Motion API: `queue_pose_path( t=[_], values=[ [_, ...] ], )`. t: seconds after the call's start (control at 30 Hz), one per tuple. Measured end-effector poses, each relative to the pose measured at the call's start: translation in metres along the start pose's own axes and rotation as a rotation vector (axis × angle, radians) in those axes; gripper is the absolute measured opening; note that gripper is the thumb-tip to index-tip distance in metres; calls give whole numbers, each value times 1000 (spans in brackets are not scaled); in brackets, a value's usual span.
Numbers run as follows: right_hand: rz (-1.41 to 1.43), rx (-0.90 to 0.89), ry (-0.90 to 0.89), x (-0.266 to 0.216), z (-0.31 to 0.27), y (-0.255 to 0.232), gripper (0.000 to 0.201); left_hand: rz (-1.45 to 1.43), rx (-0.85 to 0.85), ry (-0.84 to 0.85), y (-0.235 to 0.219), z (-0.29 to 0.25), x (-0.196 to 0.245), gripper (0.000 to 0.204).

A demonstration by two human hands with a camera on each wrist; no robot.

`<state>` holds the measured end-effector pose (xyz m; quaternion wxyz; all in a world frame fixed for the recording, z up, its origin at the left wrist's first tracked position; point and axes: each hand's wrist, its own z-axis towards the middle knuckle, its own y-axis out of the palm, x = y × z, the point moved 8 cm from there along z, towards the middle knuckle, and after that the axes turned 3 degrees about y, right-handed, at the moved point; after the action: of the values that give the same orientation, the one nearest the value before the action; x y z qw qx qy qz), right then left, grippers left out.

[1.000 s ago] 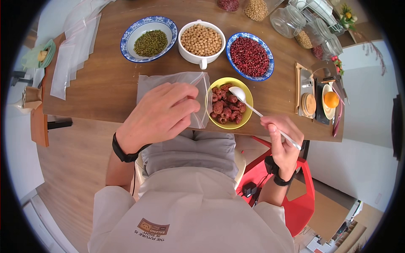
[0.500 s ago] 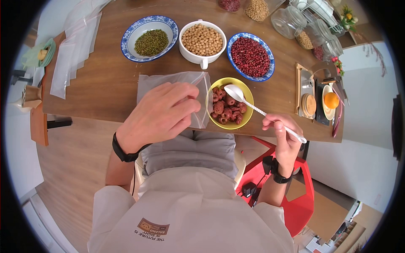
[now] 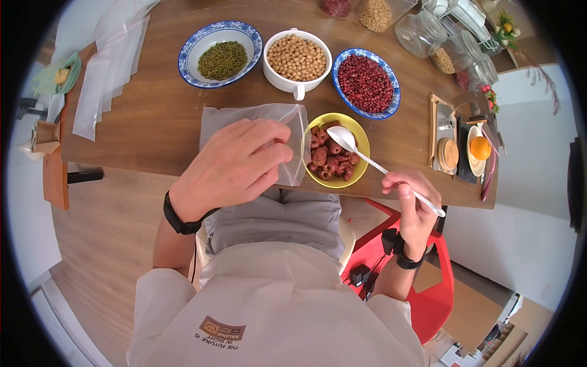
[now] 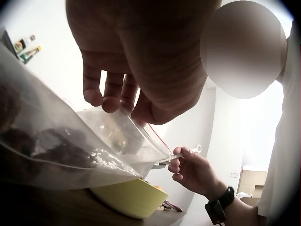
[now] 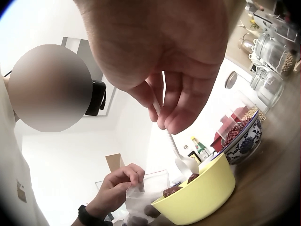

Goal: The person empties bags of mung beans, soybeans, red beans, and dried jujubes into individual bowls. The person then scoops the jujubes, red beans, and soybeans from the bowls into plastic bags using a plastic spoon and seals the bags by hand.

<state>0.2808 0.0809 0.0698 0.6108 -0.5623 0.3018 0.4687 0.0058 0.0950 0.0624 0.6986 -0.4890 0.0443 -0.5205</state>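
My left hand [image 3: 235,162] pinches the mouth edge of a clear zip bag [image 3: 293,119] between thumb and fingers. Dark pieces show inside the bag [image 4: 51,155] in the left wrist view. Its open end overlaps the left rim of a yellow bowl [image 5: 202,200], which holds wrinkled, dark red dried fruit [image 3: 330,165]. A white spoon [image 3: 341,138] with a twisted handle is gripped by my right hand [image 3: 417,202], between thumb and fingers. The spoon's head lies over the fruit at the far side of the bowl.
Behind stand a patterned bowl of green beans [image 3: 222,60], a white pot of chickpeas [image 3: 296,58] and a patterned bowl of red beans [image 3: 365,82]. Flat plastic bags [image 3: 92,98] lie at the left. Glass jars [image 3: 422,30] stand back right, an orange [image 3: 480,146] at the right.
The spoon's head has shifted slightly within the bowl, and its handle end has swung a little right with my right hand. My left hand keeps its hold on the bag.
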Motion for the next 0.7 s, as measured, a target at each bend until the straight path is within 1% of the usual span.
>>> queue_pose_path(
  t=[0.07, 0.13, 0.17, 0.23, 0.37, 0.43, 0.47, 0.53, 0.7],
  values=[
    [3, 9, -15, -2, 0, -2, 21, -1, 0, 1, 0, 0, 0, 26],
    [-97, 57, -23, -3, 1, -7, 19, 1, 0, 2, 0, 0, 0, 26],
    [-97, 58, -22, -4, 1, -7, 19, 0, 0, 2, -1, 0, 0, 26],
    [-217, -14, -37, -5, 4, 0, 18, -1, -1, 2, 0, 0, 0, 26],
    [-195, -73, -7, -3, 5, 8, 18, 0, 6, 0, 0, 0, 1, 26],
    [-41, -14, 115, 8, 4, 2, 19, -1, 6, -5, 0, 0, 0, 25],
    [-41, -13, 112, 9, 3, 1, 19, 1, 7, -3, -1, 0, 1, 25],
    [179, 85, 223, 21, 0, -7, 21, 1, 16, -3, -3, 1, 3, 24],
    [234, 91, 234, 27, 3, -5, 22, 12, 19, 12, -6, 4, 6, 22]
  ],
)
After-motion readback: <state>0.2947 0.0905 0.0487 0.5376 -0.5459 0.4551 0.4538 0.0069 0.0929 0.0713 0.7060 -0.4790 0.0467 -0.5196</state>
